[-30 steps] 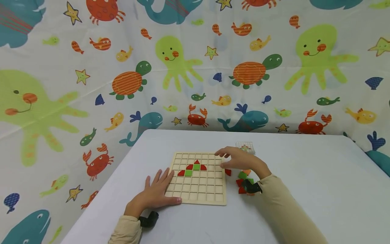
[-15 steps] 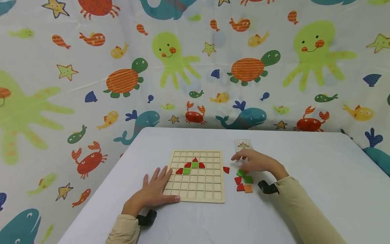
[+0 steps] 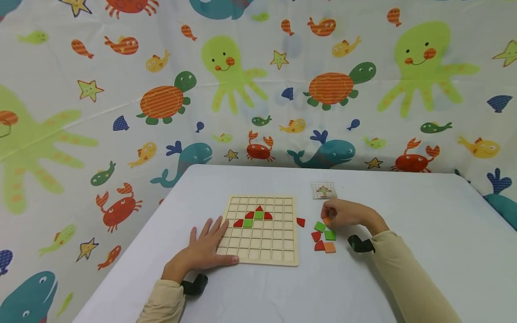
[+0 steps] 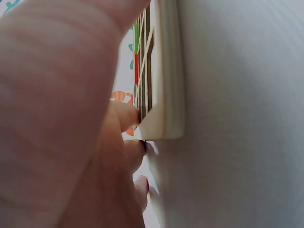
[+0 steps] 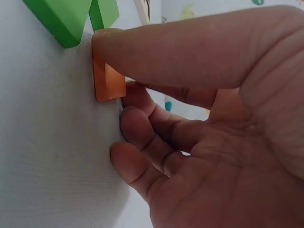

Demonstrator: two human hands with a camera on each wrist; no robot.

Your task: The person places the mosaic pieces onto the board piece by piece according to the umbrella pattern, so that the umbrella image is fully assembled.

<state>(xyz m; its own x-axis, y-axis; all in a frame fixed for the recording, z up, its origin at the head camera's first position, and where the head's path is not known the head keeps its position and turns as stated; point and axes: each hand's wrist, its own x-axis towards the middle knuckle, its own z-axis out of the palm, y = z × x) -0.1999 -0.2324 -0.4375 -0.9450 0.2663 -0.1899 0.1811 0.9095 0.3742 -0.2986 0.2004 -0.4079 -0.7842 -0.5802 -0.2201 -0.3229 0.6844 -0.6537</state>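
Note:
A wooden grid board (image 3: 264, 244) lies on the table, with red and green tiles set in its upper middle. My left hand (image 3: 203, 250) rests spread on the board's left side, thumb along its near corner; the left wrist view shows the board edge (image 4: 171, 95) beside the fingers. To the right, my right hand (image 3: 343, 212) pinches an orange tile (image 5: 110, 80) by the table surface, thumb on it and the other fingers curled. A green tile (image 3: 320, 226) and another green tile (image 3: 330, 235) lie close to that hand.
Loose red tiles (image 3: 316, 236) and an orange square tile (image 3: 330, 247) lie right of the board. One red tile (image 3: 300, 222) sits by the board's right edge. Behind the right hand is a small pattern card (image 3: 323, 190). A printed cloth (image 3: 246, 89) hangs behind the table.
My right hand has moved from over the board's right edge to the loose tiles on the right, and its fingers have closed on the orange tile. The left hand stays on the board.

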